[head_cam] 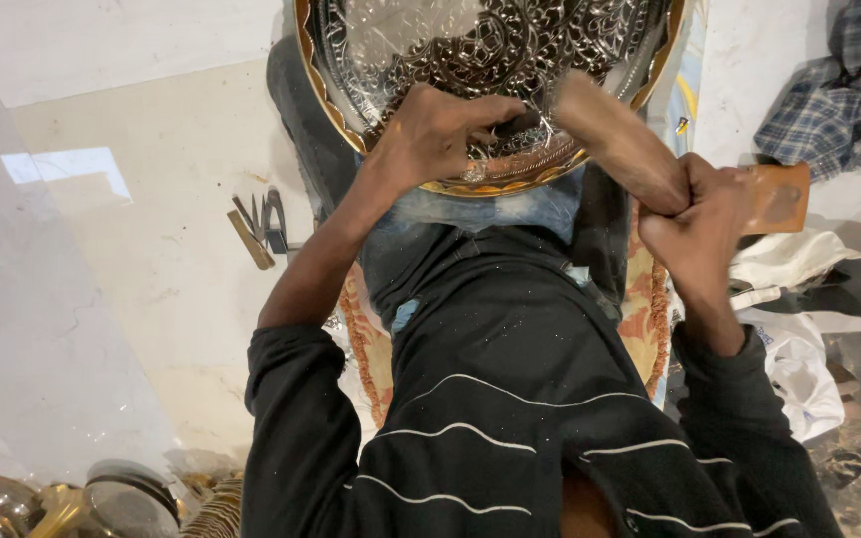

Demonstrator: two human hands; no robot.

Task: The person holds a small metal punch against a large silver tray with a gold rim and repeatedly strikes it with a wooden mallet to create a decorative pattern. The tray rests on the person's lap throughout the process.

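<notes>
Big shiny plate [490, 60] just ahead of both hands. Left hand [440, 134] on it, pinching a small tool [518, 124]. Right hand [700, 224] closed round a wooden mallet [615, 139], slanting toward the tool.

The person wears a black long-sleeved knit sweater [510, 418] crossed by thin white curved stripes, its sleeves pushed up to the elbows and dusted with pale specks. Below it are faded blue denim jeans [470, 214]. Both hands are bare, without gloves.
</notes>
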